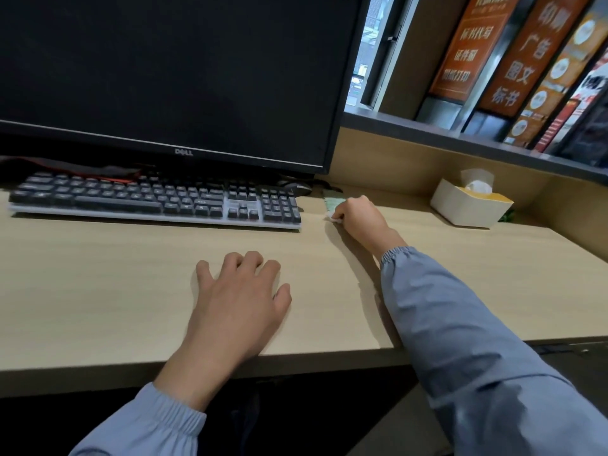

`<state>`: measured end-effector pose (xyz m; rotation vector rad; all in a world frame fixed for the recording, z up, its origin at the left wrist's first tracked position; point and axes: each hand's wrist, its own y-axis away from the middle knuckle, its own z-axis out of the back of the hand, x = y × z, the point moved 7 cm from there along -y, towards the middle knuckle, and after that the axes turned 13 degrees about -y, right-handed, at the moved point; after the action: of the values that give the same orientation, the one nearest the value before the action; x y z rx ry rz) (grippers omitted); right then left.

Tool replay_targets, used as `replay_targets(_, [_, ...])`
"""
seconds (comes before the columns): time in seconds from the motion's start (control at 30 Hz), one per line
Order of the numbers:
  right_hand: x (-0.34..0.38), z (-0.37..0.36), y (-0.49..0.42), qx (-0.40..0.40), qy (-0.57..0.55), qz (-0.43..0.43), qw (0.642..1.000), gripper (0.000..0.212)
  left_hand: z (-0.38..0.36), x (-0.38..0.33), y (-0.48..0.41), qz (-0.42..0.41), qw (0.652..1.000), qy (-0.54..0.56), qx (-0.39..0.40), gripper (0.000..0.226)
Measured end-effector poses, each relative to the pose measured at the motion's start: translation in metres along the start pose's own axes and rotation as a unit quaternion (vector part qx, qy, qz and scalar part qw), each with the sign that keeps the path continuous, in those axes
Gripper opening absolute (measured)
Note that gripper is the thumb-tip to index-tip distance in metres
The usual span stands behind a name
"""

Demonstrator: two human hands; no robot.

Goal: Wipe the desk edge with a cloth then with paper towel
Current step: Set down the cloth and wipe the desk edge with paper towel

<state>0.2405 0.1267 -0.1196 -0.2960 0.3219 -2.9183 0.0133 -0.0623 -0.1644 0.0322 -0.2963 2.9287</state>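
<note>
Inventory as I see it from my remote seat, nearest item first.

1. Left sleeve (158, 419), blue with an elastic cuff, at the bottom of the head view.
2. Right sleeve (460, 340), same fabric, lying across the front edge of the worktop (98, 274), a pale wood-grain surface.
3. Left grip (240, 301): released, palm down on the worktop near its front edge, fingers loosely bent, holding nothing.
4. Right grip (358, 218): farther back and to the right, knuckles up, fingers curled and grasping the cloth (334, 202).
5. The cloth: pale green, lying on the worktop just right of the keyboard. One end is bunched under my right fingers; the rest pokes out toward the back. A small white bit shows under the knuckles; I cannot tell what it is.
6. Keyboard (154, 202): dark keys on a light base, beside the cloth and apart from my left grip.
7. Tissue box (470, 205): cream and yellow, one tissue standing up from it, at the back right against the wall panel.
8. Mouse (296, 187): dark, behind the keyboard's right end, partly hidden under the monitor.
9. Monitor (171, 77): black, screen dark, maker's badge on the lower bezel.
10. Shelf (460, 136): grey, above the tissue box, carrying orange signs (526, 60) with white lettering.
</note>
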Motion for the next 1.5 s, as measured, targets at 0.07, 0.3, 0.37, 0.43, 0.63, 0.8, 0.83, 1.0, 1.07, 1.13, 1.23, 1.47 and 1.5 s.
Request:
replay_targets(0.07, [-0.01, 0.006, 0.006, 0.004, 0.015, 0.0, 1.0, 0.025, 0.0, 0.0, 0.0, 0.0, 1.0, 0.002, -0.001, 0.053])
replay_targets(0.3, [-0.019, 0.016, 0.044, -0.025, 0.046, 0.02, 0.998, 0.02, -0.001, -0.001, 0.0, 0.0, 1.0, 0.008, -0.002, 0.048])
replay_targets(0.37, [-0.015, 0.017, 0.063, -0.025, 0.048, 0.031, 0.998, 0.027, -0.001, -0.001, 0.0, -0.001, 1.0, 0.007, -0.003, 0.049])
replay_targets(0.43, [-0.005, 0.027, 0.091, -0.032, 0.035, 0.046, 0.998, 0.035, -0.001, -0.001, -0.001, -0.001, 1.0, 0.008, 0.0, 0.05])
replay_targets(0.63, [0.03, 0.047, 0.198, -0.042, -0.006, 0.097, 0.994, 0.032, 0.0, -0.002, 0.0, -0.002, 1.0, -0.003, 0.007, 0.051])
replay_targets(0.8, [0.04, 0.052, 0.272, -0.051, -0.023, 0.096, 0.994, 0.021, 0.002, -0.004, -0.001, -0.004, 1.0, -0.009, 0.01, 0.051])
replay_targets(0.83, [0.042, 0.052, 0.281, -0.051, -0.02, 0.102, 0.993, 0.023, 0.002, -0.004, -0.001, -0.004, 1.0, -0.01, 0.01, 0.051])
replay_targets(1.0, [0.036, 0.051, 0.286, -0.073, -0.027, 0.114, 0.99, 0.033, 0.001, -0.003, -0.001, -0.005, 1.0, -0.013, 0.011, 0.051])
replay_targets(1.07, [0.024, 0.053, 0.287, -0.069, -0.037, 0.1, 0.992, 0.036, 0.001, -0.003, -0.002, -0.005, 1.0, -0.013, 0.011, 0.052])
replay_targets(1.13, [0.008, 0.056, 0.291, -0.077, -0.046, 0.075, 0.993, 0.036, 0.001, -0.003, -0.002, -0.004, 1.0, -0.016, 0.008, 0.052])
replay_targets(1.23, [-0.001, 0.057, 0.294, -0.082, -0.052, 0.052, 0.994, 0.044, -0.001, -0.003, -0.001, -0.003, 1.0, -0.021, 0.012, 0.052])
replay_targets(1.47, [-0.007, 0.047, 0.252, -0.08, -0.043, 0.047, 0.995, 0.018, -0.003, -0.003, 0.0, -0.002, 1.0, -0.028, 0.01, 0.048])
replay_targets(1.5, [-0.007, 0.045, 0.241, -0.081, -0.043, 0.056, 0.994, 0.03, -0.003, -0.003, -0.001, -0.002, 1.0, -0.028, 0.011, 0.048])
